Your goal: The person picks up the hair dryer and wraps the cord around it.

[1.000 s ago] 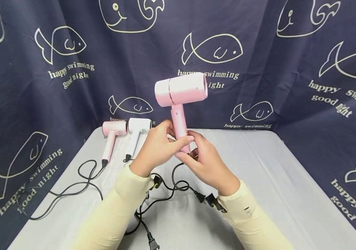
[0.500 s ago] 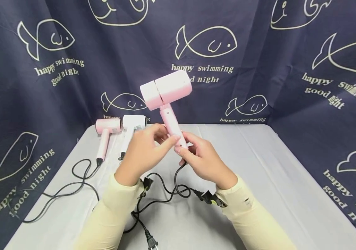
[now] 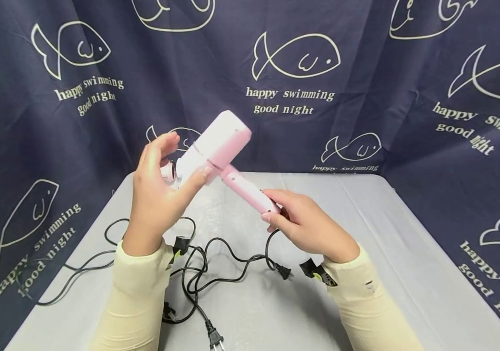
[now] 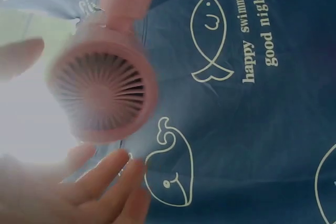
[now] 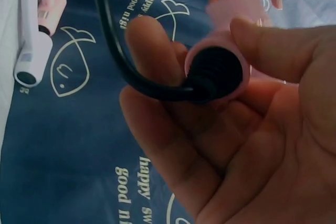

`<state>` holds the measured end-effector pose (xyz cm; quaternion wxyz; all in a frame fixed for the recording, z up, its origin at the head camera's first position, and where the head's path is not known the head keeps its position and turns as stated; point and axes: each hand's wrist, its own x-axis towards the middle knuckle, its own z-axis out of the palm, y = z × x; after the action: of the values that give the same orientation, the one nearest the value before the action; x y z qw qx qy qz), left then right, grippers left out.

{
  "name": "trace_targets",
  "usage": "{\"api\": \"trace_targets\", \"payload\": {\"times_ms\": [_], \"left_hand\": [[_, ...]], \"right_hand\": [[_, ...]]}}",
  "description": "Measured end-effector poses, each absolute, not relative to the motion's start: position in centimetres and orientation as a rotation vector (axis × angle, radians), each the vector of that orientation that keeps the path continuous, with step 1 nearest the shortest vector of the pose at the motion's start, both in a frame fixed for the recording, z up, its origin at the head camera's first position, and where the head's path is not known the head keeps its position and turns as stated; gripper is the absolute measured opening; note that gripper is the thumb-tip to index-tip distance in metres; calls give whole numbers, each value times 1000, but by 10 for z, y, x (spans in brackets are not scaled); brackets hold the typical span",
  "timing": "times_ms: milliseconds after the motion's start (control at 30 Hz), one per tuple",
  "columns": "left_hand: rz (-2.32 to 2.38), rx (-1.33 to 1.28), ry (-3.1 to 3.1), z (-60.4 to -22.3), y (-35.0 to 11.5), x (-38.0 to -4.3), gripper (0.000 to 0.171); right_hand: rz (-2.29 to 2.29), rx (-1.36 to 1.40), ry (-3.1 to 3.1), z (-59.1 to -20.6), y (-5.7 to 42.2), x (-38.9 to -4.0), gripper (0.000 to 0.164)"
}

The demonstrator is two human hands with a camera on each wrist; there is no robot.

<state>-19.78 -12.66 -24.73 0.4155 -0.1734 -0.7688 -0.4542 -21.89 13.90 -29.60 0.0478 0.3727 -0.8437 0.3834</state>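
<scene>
A pink hair dryer [image 3: 223, 141] hangs tilted above the table, its head up to the left and its handle sloping down to the right. My right hand [image 3: 313, 224] grips the lower end of the handle between thumb and fingers; in the right wrist view the black cord sleeve [image 5: 218, 74] pokes out between them. Around the rear end of the dryer's head, my left hand [image 3: 155, 195] is spread, thumb in front of it. From the left wrist, the slotted air grille [image 4: 102, 95] faces the camera, with the left fingers apart from it.
On the table [image 3: 355, 214], tangled black cords [image 3: 223, 280] with plugs [image 3: 215, 336] lie beneath my hands. A white hair dryer [image 5: 34, 64] and another pink one [image 5: 52, 11] lie at the back left, mostly hidden behind my left hand in the head view. A printed blue curtain [image 3: 294, 136] hangs behind.
The dryer has tipped left and swung its head downward. My left hand has let go of the handle and moved up and left to the head. My right hand still grips the handle's end.
</scene>
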Motion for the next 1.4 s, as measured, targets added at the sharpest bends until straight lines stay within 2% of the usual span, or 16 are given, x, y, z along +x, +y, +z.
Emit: {"api": "trace_targets", "payload": {"times_ms": [133,300,533,667,833,967,1100,1267,1400], "left_hand": [[-1206,-478,-2039,-246,-129,-194,64],[-1173,-478,-2188,-259,-137,-204,70],[-1294,-384,-2091,-263,-135,-213,60],[-1362,-346,-1987,-254,-128,-206,59],[-1549,-320,-1813,-250,-124,-202,60],[-1593,-291,-1740,-252,-123,-202,61],[-1558,-251,-1759,-255,-123,-201,62],[-1391,-209,-1830,-256,-122,-200,62],[-1265,-232,-1868,-268,-129,-217,66]], "right_hand": [[864,1181,-2530,-301,144,-222,20],[649,1140,-2438,-294,145,-216,32],[1130,1047,-2203,-272,139,-208,47],[1308,894,-2223,-280,139,-218,56],[1154,870,-2436,-319,133,-235,32],[999,932,-2530,-339,121,-231,12],[817,955,-2554,-341,112,-219,14],[559,1005,-2564,-327,110,-206,19],[406,1060,-2538,-307,114,-204,25]]}}
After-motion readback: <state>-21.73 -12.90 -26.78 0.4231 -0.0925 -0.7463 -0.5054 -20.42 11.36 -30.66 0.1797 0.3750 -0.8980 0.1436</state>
